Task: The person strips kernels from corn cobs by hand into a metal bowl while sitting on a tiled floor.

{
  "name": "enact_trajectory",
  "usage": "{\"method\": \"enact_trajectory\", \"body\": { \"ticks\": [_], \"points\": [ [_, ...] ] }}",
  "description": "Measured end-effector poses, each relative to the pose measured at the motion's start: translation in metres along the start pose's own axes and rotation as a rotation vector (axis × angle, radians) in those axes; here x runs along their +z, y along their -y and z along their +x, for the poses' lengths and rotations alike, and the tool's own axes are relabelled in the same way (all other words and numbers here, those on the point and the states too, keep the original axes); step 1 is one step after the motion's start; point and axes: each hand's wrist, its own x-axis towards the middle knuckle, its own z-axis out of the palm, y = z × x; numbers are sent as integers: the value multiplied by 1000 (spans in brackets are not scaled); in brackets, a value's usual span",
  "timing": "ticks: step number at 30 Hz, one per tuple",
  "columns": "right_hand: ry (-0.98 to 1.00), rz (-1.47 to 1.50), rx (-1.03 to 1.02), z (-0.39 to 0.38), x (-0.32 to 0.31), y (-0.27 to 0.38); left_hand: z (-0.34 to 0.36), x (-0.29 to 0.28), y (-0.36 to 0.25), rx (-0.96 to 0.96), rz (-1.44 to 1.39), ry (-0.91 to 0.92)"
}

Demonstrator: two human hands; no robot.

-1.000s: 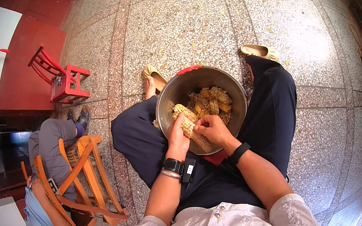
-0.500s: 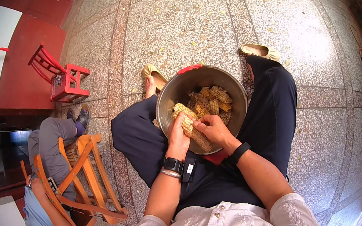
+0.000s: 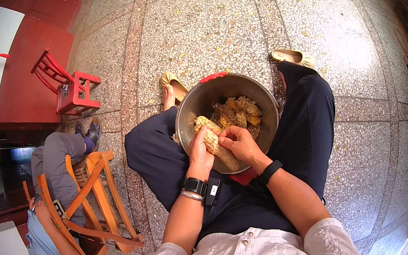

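Observation:
Over a deep metal pot (image 3: 191,93) between my knees, I hold an ear of corn (image 3: 211,140) slantwise. Pale yellow kernels cover its upper left part, while its lower right end looks brown and stripped. My left hand (image 3: 201,154) is wrapped round the ear from below, thumb along its side. Closed in a pinch, my right hand (image 3: 240,145) presses its thumb and fingertips against the kernels midway along the ear. Whether a loose kernel is between those fingertips cannot be seen. Inside the pot lie several more corn ears (image 3: 249,106), some partly stripped.
A red cloth (image 3: 214,77) hangs on the pot's far rim. To my left are a wooden folding chair (image 3: 92,195), a seated person's leg (image 3: 64,151) and a small red chair (image 3: 78,94). Speckled tile floor (image 3: 204,26) stretches ahead, with scattered yellow bits.
My right hand's fingers have shifted very slightly on the kernels. The left hand, the ear and the pot stay practically in place.

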Motion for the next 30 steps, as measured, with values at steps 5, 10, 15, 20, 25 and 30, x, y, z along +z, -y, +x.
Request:
{"method": "enact_trajectory", "body": {
  "ticks": [5,10,15,20,25,30],
  "points": [
    [-10,32,-68,1,0,0,0,-1,1,0,-9,-13],
    [-1,-32,-19,-4,-2,10,2,-4,2,1,18,-10],
    [2,-66,-6,-6,-3,14,3,-4,2,-3,28,-31],
    [-14,-84,-17,-5,-2,11,4,-6,3,-3,10,-11],
    [-32,-186,-33,-3,-3,9,0,-1,3,10,25,-24],
    [-86,-309,-35,-1,-2,10,-2,3,2,16,2,-23]
  ]
}}
